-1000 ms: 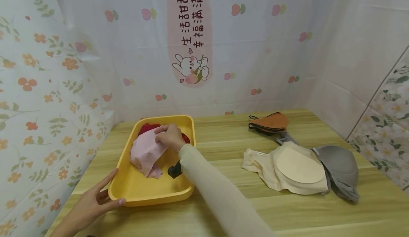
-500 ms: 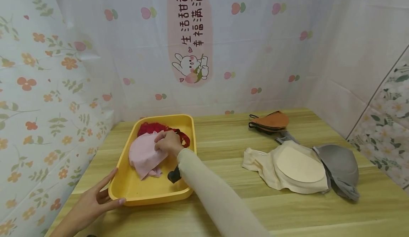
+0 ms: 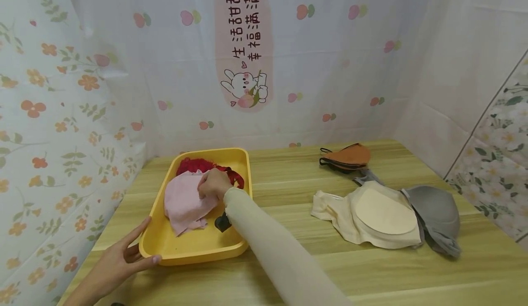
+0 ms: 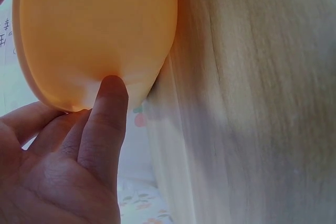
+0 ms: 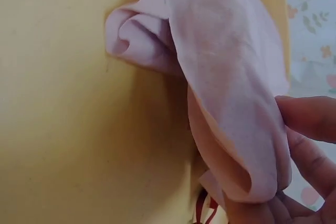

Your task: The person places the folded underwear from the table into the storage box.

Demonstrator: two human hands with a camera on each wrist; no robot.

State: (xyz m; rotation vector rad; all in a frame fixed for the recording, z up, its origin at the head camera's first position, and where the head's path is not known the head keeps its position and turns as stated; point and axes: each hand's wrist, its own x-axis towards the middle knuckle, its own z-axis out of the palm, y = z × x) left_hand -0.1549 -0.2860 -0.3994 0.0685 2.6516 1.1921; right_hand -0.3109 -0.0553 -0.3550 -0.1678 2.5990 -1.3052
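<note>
In the head view a yellow plastic bin [image 3: 194,255] stands on the left of the table. My left hand [image 3: 117,262] holds its near left corner, thumb against the front wall and fingers along the left side; the left wrist view shows the digits pressing the bin's outer wall [image 4: 105,24]. Inside lies a soft pink garment [image 3: 183,200] with a rounded, folded shape. My right hand [image 3: 213,184] pinches its right edge; the right wrist view shows thumb and fingers on the folded pink garment [image 5: 220,40]. A red lacy garment [image 3: 194,165] lies behind it, partly covered.
On the right of the wooden table [image 3: 288,251] lie a beige bra [image 3: 383,210], a grey bra [image 3: 435,210] partly under it, and an orange garment with black straps [image 3: 352,155]. A patterned curtain [image 3: 321,68] stands behind the table, another [image 3: 62,127] on the left.
My right hand has lowered the pink garment's edge, and the garment has shifted slightly left and nearer, showing more of the red one. My left hand stays on the bin corner.
</note>
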